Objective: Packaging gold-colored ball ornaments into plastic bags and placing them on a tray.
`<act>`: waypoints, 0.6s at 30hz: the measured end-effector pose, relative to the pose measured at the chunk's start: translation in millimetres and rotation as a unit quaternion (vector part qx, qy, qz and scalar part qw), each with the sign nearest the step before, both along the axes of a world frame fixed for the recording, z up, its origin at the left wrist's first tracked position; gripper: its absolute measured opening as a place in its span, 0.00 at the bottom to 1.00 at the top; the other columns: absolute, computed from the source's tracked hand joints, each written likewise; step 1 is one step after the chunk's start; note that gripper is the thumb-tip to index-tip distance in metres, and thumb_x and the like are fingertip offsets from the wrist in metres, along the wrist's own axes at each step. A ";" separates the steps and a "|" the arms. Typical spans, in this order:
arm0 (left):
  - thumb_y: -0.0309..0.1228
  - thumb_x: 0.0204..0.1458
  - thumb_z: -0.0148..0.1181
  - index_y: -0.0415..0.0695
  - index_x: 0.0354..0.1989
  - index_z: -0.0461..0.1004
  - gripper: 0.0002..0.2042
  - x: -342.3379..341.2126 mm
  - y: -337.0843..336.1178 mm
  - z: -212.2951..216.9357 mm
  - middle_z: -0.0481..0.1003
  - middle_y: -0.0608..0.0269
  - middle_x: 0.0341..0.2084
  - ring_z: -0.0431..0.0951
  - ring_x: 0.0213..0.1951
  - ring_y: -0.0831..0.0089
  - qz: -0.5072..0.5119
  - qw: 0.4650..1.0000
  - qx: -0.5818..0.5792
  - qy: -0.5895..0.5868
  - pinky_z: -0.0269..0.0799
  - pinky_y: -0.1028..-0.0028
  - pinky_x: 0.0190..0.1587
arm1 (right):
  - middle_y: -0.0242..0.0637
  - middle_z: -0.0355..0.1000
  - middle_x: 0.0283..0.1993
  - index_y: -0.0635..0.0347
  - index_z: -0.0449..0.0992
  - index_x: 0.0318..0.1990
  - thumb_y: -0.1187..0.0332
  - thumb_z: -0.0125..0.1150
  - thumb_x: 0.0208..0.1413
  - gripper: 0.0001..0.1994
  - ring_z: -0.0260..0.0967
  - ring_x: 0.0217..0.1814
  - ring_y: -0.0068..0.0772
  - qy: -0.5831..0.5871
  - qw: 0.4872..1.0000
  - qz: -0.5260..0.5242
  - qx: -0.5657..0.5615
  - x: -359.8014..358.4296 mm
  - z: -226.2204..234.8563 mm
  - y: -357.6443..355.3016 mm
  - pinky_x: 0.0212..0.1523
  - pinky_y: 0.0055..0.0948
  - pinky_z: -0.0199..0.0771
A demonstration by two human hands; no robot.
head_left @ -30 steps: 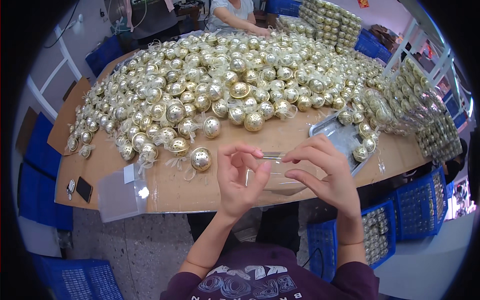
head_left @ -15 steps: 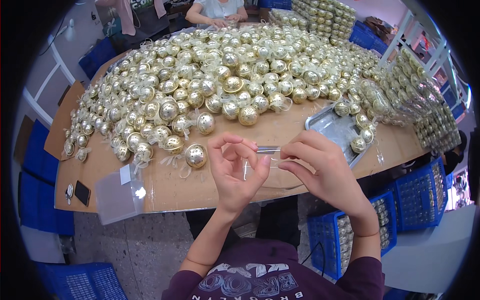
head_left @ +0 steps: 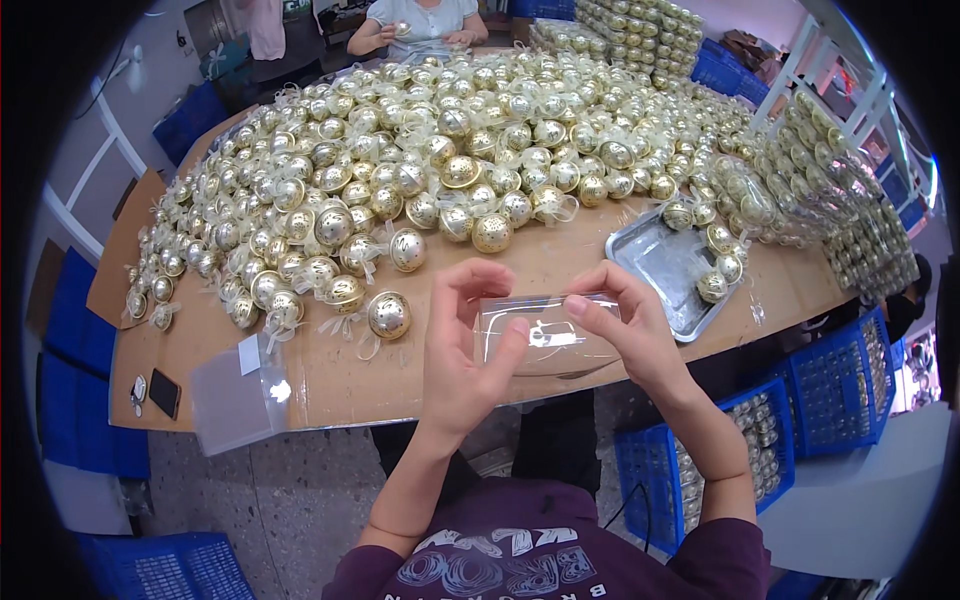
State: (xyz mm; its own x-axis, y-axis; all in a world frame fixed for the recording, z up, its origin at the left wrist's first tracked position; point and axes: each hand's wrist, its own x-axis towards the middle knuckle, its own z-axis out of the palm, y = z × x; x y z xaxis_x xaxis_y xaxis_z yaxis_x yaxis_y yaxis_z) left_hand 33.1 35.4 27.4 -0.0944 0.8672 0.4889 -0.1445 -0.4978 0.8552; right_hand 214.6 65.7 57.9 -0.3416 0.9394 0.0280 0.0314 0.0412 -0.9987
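Between my hands, over the table's near edge, is a clear plastic box (head_left: 550, 350) with glare across its face. My left hand (head_left: 465, 345) grips its left end, the thumb pressed on the front and the fingers behind. At the upper right corner my right hand (head_left: 632, 325) holds it, thumb on the rim and fingers round the side. The box looks see-through, with no ornament visible in it. A large pile of gold ball ornaments with pale ribbons (head_left: 420, 150) lies beyond my hands. One loose gold ball (head_left: 389, 315) rests close to my left hand.
A metal tray (head_left: 655, 260) with several balls sits to the right. Packed clear boxes (head_left: 850, 190) are stacked behind it. At the left edge lie a clear plastic sheet (head_left: 235, 400) and a phone (head_left: 165, 394). Blue crates (head_left: 650, 480) stand below right. Across the table sits another person (head_left: 420, 25).
My hands have turned the clear box so its broad face shows. My right hand has shifted from pinching its top edge to holding the right corner. The person opposite has raised a ball.
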 end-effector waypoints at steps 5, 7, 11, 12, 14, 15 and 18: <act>0.18 0.46 0.54 0.41 0.53 0.62 0.23 3.1 -4.6 10.4 0.70 0.60 0.40 0.71 0.43 0.74 -0.024 0.995 -0.094 -0.028 0.64 0.75 0.49 | 0.33 0.69 0.38 0.63 0.72 0.37 0.70 0.61 0.54 0.07 0.66 0.46 0.22 0.088 0.996 0.014 0.030 0.0 -17.8 2.6 0.49 0.25 0.65; 0.18 0.45 0.52 0.39 0.47 0.67 0.17 8.2 -5.8 11.6 0.71 0.60 0.38 0.72 0.43 0.73 -0.012 0.993 -0.102 -0.066 0.64 0.75 0.49 | 0.34 0.69 0.39 0.64 0.72 0.37 0.70 0.61 0.55 0.08 0.66 0.46 0.22 0.110 0.993 0.014 0.035 -1.7 -21.1 3.2 0.49 0.26 0.66; 0.20 0.49 0.48 0.36 0.32 0.73 0.07 -1.5 -6.1 3.6 0.72 0.56 0.38 0.72 0.44 0.72 0.004 0.999 -0.031 0.040 0.63 0.74 0.49 | 0.40 0.72 0.47 0.62 0.75 0.42 0.68 0.62 0.54 0.10 0.67 0.54 0.33 0.048 0.965 -0.016 0.257 2.7 -16.7 -3.7 0.55 0.36 0.65; 0.20 0.49 0.48 0.36 0.32 0.73 0.07 -2.6 -7.7 2.8 0.72 0.56 0.38 0.72 0.44 0.72 0.001 0.999 -0.027 0.038 0.63 0.74 0.49 | 0.43 0.72 0.50 0.61 0.77 0.43 0.67 0.64 0.53 0.12 0.67 0.57 0.37 -0.039 0.889 -0.003 0.457 6.6 -12.6 -5.4 0.58 0.40 0.64; 0.21 0.50 0.46 0.36 0.32 0.74 0.08 -1.8 -9.3 -2.4 0.72 0.54 0.39 0.71 0.45 0.70 0.026 0.998 -0.003 0.063 0.62 0.73 0.49 | 0.43 0.73 0.52 0.56 0.81 0.42 0.66 0.69 0.47 0.14 0.66 0.61 0.44 -0.080 0.867 0.097 0.481 12.7 -11.3 -8.5 0.61 0.49 0.61; 0.30 0.53 0.54 0.38 0.35 0.76 0.08 -6.2 -5.5 -10.0 0.73 0.53 0.41 0.72 0.48 0.66 0.022 0.994 0.049 0.091 0.64 0.70 0.50 | 0.41 0.75 0.50 0.56 0.81 0.41 0.65 0.71 0.45 0.14 0.67 0.60 0.45 -0.100 0.853 0.084 0.505 12.5 -17.7 -9.3 0.62 0.50 0.61; 0.39 0.46 0.67 0.40 0.40 0.77 0.17 -20.2 -3.2 -16.7 0.73 0.53 0.44 0.73 0.48 0.61 0.022 0.944 0.234 0.230 0.68 0.66 0.49 | 0.37 0.77 0.46 0.56 0.82 0.39 0.65 0.72 0.42 0.14 0.70 0.57 0.46 -0.100 0.852 0.067 0.510 15.0 -21.9 -8.3 0.62 0.53 0.59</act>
